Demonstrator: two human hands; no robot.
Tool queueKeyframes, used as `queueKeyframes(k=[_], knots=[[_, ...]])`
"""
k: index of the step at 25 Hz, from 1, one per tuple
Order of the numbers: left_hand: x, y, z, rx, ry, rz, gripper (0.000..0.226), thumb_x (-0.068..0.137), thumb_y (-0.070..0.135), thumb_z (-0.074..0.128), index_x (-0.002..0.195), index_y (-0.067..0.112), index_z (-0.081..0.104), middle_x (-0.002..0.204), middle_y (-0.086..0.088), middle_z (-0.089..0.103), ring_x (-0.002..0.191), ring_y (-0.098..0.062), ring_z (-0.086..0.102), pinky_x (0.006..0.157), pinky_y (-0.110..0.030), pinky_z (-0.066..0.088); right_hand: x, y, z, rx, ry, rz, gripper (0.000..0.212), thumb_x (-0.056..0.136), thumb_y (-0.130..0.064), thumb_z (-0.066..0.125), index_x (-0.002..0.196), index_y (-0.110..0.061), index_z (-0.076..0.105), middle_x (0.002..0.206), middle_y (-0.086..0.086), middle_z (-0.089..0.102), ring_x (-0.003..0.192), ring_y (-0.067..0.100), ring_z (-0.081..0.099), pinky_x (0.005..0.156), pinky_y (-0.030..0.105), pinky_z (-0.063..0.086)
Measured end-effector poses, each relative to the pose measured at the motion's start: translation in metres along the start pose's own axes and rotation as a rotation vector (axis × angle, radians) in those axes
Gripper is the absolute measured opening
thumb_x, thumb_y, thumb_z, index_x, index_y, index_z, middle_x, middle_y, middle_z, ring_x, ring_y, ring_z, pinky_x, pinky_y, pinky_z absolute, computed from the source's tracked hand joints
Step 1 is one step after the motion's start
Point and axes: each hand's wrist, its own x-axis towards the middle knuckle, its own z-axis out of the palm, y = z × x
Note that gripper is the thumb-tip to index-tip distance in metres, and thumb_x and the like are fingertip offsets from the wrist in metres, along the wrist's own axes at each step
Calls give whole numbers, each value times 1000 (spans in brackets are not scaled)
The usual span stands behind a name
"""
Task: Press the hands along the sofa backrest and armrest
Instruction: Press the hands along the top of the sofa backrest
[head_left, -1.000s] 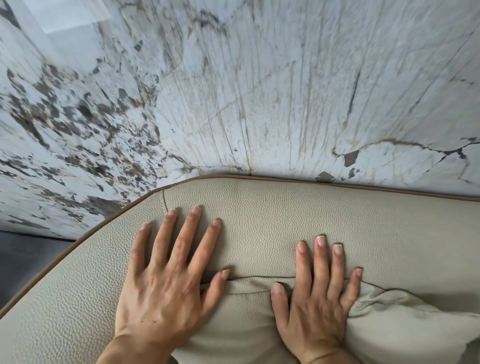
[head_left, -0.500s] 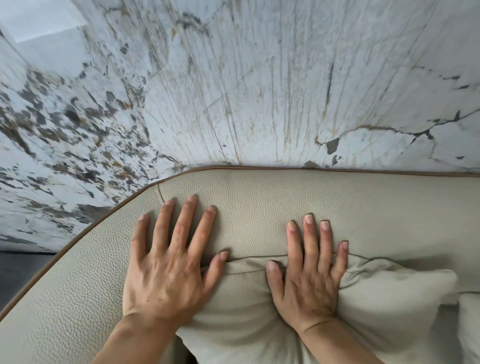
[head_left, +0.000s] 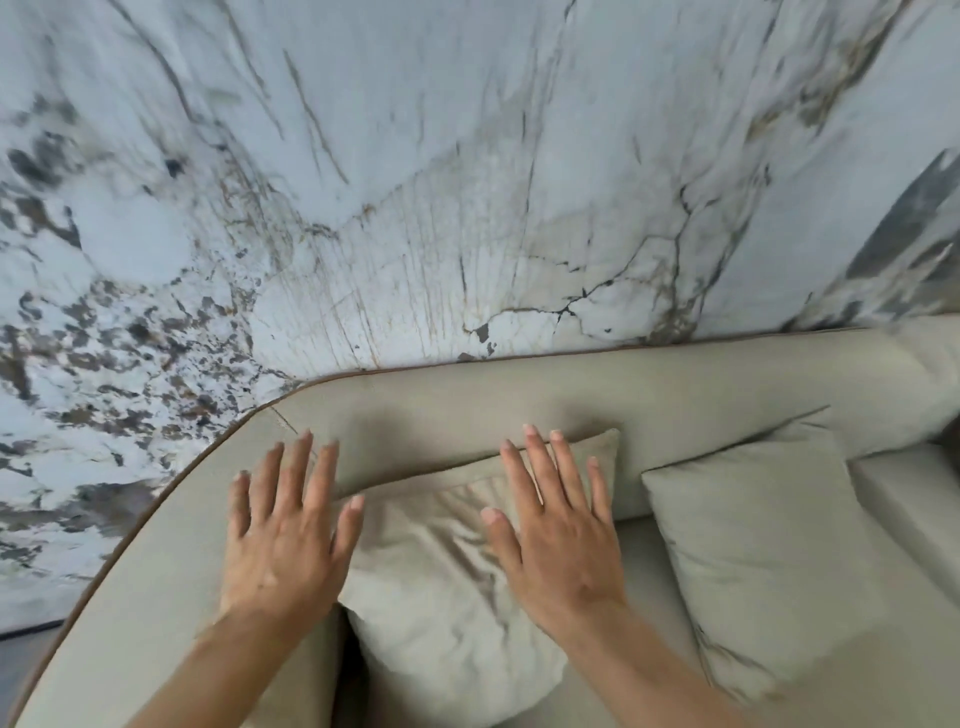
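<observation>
Seemingly mid-task, left hand (head_left: 283, 540) and right hand (head_left: 558, 530), fingers spread and empty, lie over the cushion (head_left: 441, 571) at the sofa backrest's (head_left: 519, 400) curved corner, with armrest (head_left: 140, 597) unpressed.

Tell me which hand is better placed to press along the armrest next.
Probably the left hand: it lies spread over the curved corner where the backrest turns into the armrest. The right hand sits over the cushion, farther from it.
</observation>
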Motion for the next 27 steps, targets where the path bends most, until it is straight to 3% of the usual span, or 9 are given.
queueKeyframes(k=[2, 6, 14, 18, 27], knots=[[-34, 12, -35, -24, 49, 39, 73, 92, 58, 17, 152, 18, 33, 159, -8, 32, 149, -29, 20, 121, -54, 12, -19, 1, -44, -11, 56, 10, 61, 95, -50, 30, 147, -21, 41, 157, 3, 33, 146, 26, 27, 111, 50, 17], [-90, 47, -114, -23, 156, 40, 76, 97, 58, 12, 143, 9, 48, 149, -17, 46, 140, -36, 38, 114, -52, 16, -55, 5, -123, 6, 119, 26, 61, 93, -50, 34, 145, -20, 45, 156, 4, 36, 143, 28, 32, 114, 49, 16], [-187, 113, -251, 167, 226, 62, 67, 98, 56, 18, 152, 18, 31, 159, -11, 32, 149, -29, 16, 121, -47, 2, -130, 19, -261, 142, 248, 6, 64, 92, -49, 35, 148, -19, 39, 157, 8, 34, 143, 30, 33, 112, 56, 18], [-211, 144, -278, 243, 276, 73, 65, 99, 56, 19, 154, 21, 26, 162, -8, 25, 152, -26, 9, 121, -48, 0, -164, 41, -295, 175, 294, -18, 64, 97, -54, 23, 150, -20, 34, 159, 8, 29, 145, 29, 28, 114, 59, 19], [-193, 167, -291, 192, 322, 243, 66, 98, 56, 19, 150, 19, 34, 159, -10, 32, 148, -30, 19, 120, -50, 4, -198, 61, -316, 74, 344, 164, 66, 91, -52, 35, 148, -19, 39, 158, 7, 32, 145, 25, 25, 113, 58, 18]])
